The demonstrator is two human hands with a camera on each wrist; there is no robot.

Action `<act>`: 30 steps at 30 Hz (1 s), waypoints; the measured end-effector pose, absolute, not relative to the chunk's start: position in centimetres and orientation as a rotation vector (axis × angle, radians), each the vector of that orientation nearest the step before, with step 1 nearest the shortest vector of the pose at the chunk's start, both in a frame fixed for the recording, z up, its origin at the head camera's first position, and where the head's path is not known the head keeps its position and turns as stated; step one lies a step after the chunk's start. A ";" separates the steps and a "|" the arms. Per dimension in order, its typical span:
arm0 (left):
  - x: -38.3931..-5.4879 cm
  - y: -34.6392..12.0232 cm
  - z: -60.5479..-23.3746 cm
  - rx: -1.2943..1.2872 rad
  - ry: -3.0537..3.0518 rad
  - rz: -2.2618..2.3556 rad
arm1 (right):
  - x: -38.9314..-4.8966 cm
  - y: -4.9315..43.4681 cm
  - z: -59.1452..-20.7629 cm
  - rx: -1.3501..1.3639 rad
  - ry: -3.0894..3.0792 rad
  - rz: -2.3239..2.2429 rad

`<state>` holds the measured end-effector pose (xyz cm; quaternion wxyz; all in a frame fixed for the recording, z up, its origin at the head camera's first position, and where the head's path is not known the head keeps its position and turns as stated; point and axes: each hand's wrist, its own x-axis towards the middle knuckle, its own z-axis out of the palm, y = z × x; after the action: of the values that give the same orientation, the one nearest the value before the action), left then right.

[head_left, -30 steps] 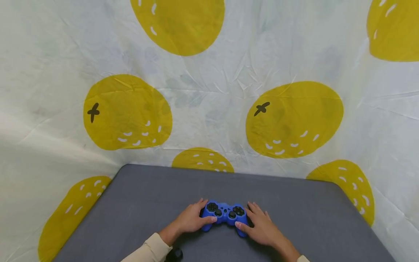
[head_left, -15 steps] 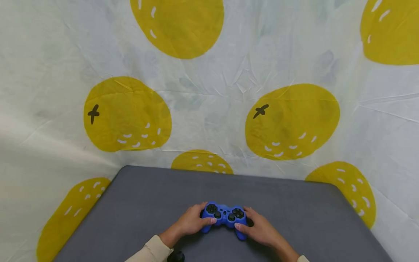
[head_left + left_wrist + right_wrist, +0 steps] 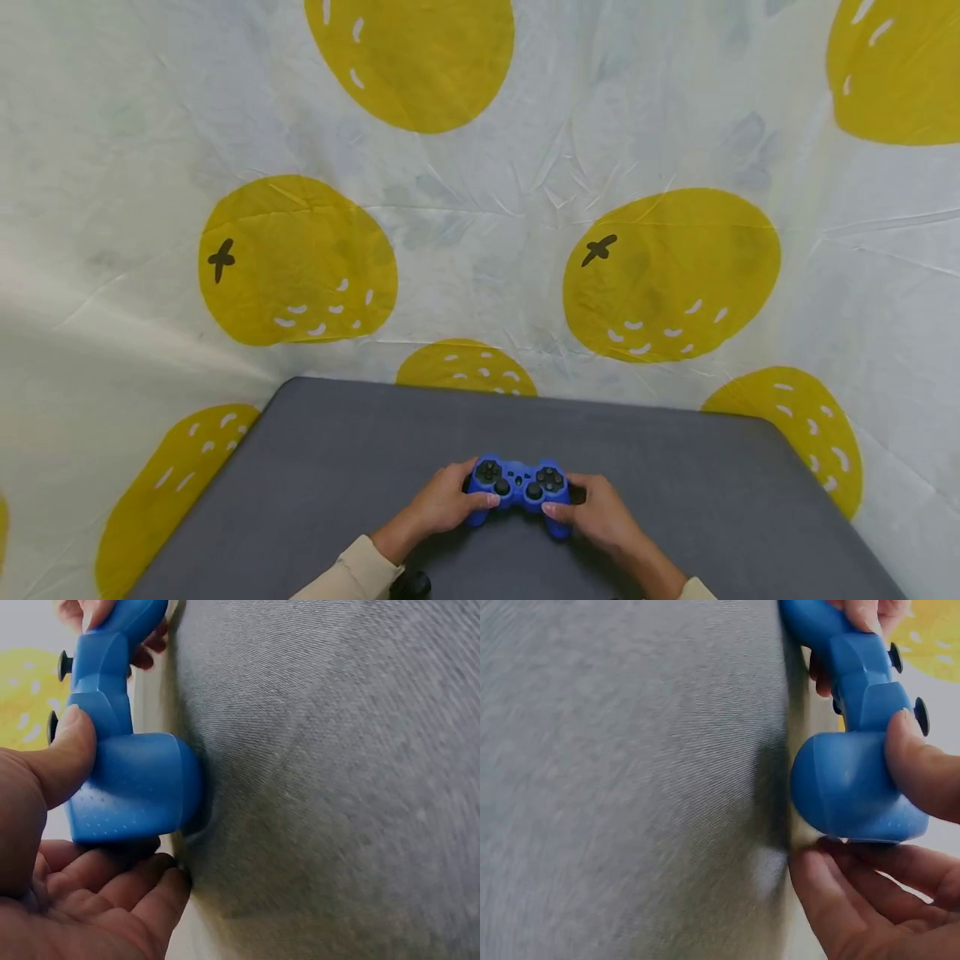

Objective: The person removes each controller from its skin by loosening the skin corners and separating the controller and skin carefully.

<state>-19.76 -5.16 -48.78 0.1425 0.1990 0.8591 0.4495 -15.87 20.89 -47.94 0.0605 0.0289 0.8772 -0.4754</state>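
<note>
A blue game controller (image 3: 517,475) with black buttons and two black thumbsticks is held between both hands, low over the grey surface. My left hand (image 3: 442,502) grips its left handle, thumb on the top face and the other fingers along the outer side. On the other handle, my right hand (image 3: 606,515) does the same, its thumb lying beside the right stick. In the left wrist view the handle's rounded end (image 3: 139,787) comes right down to the cloth. The right wrist view shows the right thumb (image 3: 922,765) on top and the fingers bent beneath the grip.
The grey cloth-covered table (image 3: 360,433) has rounded far corners. Behind and beside it hangs a white curtain (image 3: 480,275) printed with large yellow fruit. A black rounded object (image 3: 411,585) shows by the left sleeve at the bottom edge.
My right hand's fingers, spread out beside the controller a second ago, have closed in round its right handle. The left hand's fingers have drawn in slightly. The controller stays nearly in place.
</note>
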 end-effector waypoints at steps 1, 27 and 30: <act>-19.8 -5.1 -48.7 0.574 2.492 1.292 | -15.9 20.9 -47.9 0.090 2.631 -1.478; -19.5 -4.3 -46.3 0.578 2.650 1.340 | -16.2 21.9 -46.3 0.096 2.473 -1.718; -19.4 -4.2 -46.0 0.575 2.661 1.341 | -16.2 21.9 -46.0 0.099 2.490 -1.712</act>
<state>-19.40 -4.23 -45.98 0.0533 0.1891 0.8757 0.4411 -16.19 21.94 -46.03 0.0590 0.0328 0.8221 -0.5653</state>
